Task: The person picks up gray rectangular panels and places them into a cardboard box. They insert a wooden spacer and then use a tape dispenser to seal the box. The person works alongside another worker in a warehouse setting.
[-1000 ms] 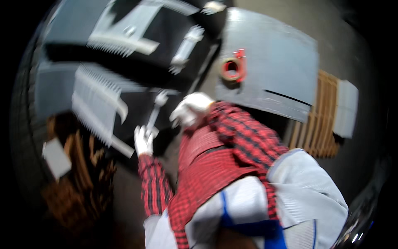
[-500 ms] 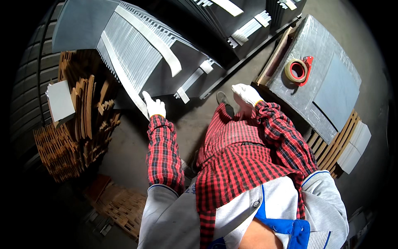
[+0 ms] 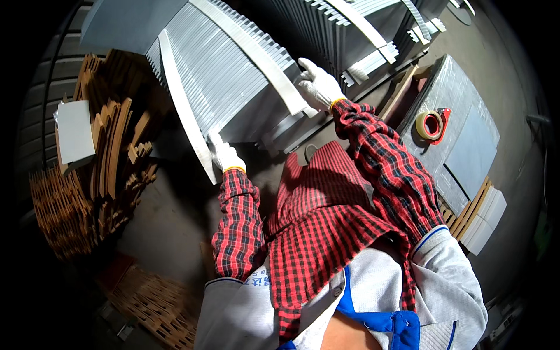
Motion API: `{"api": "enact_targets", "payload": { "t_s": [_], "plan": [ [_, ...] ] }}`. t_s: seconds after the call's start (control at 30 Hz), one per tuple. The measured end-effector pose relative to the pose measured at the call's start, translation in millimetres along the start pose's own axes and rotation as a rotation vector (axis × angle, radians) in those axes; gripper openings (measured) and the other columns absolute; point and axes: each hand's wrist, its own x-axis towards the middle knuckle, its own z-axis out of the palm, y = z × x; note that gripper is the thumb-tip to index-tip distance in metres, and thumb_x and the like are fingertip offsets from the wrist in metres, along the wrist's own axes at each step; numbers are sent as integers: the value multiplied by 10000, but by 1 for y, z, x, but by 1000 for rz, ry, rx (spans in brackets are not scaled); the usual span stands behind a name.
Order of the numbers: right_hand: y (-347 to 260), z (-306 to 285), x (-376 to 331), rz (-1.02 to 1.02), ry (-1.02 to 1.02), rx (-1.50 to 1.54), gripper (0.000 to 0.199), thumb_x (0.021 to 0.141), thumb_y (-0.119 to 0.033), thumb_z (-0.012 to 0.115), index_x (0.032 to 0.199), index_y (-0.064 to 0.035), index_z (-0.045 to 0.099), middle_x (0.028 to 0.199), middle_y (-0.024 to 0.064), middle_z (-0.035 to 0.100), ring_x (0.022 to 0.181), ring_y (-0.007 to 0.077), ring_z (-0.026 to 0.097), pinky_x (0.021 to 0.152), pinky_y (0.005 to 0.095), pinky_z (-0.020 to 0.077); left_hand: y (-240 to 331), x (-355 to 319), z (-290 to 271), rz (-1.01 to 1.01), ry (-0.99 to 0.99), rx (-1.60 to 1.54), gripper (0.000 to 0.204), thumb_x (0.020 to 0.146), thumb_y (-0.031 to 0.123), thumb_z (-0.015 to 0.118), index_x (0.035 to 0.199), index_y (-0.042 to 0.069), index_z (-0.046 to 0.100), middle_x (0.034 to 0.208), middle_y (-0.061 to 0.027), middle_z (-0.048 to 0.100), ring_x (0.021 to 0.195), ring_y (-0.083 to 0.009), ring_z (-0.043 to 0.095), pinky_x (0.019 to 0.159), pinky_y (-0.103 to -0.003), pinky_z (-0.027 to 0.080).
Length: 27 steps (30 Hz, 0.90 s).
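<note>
In a white glove, my left hand (image 3: 227,156) is at the near left corner of a stack of thin grey metal panels (image 3: 204,58). It touches the stack beside the low end of a long white strip (image 3: 182,105); its fingers are partly hidden there. My right hand (image 3: 319,84), gloved too, reaches the stack's right side, near the end of a second white strip (image 3: 256,55). Its fingers are apart, with one stretched out. Whether either hand grips a panel is not clear.
More panel stacks (image 3: 356,35) stand at the upper right. To the right, a wrapped stack (image 3: 455,93) bears a tape dispenser (image 3: 433,125) and a loose grey sheet (image 3: 475,140). Wooden pieces (image 3: 114,146) are piled left, with a white box (image 3: 76,131) on them.
My right hand has moved up and left, from before my legs to the stack's side. My left hand stays at the strip's end. The panels now appear closer and larger.
</note>
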Motion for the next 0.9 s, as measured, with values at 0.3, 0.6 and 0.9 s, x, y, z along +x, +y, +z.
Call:
{"api": "enact_targets", "payload": {
  "t_s": [0.3, 0.6, 0.9],
  "plan": [
    [69, 83, -15, 51, -8, 719, 271, 692, -128, 758, 952, -123, 679, 918, 67, 650, 879, 274, 638, 776, 374, 542, 27, -26, -3, 90, 189, 174, 349, 997, 400, 598, 1224, 139, 641, 705, 16, 526, 486, -95, 425, 431, -272, 336],
    [-27, 87, -22, -37, 543, -579, 236, 965, -201, 604, 1104, -17, 652, 1063, 68, 649, 982, 126, 619, 850, 272, 490, 30, -65, -56, 82, -697, 546, 416, 972, 107, 491, 1384, 44, 487, 1009, -105, 640, 942, -219, 641, 923, -333, 497],
    [-30, 126, -9, -581, -1014, -4176, 456, 1005, -259, 585, 1380, -2, 543, 1336, 136, 609, 1196, 217, 602, 935, 299, 489, 159, -66, 85, 952, -694, 1422, 496, 963, 182, 623, 1419, 18, 519, 1459, -193, 512, 1350, -339, 477, 1119, -454, 379]
  ]
}}
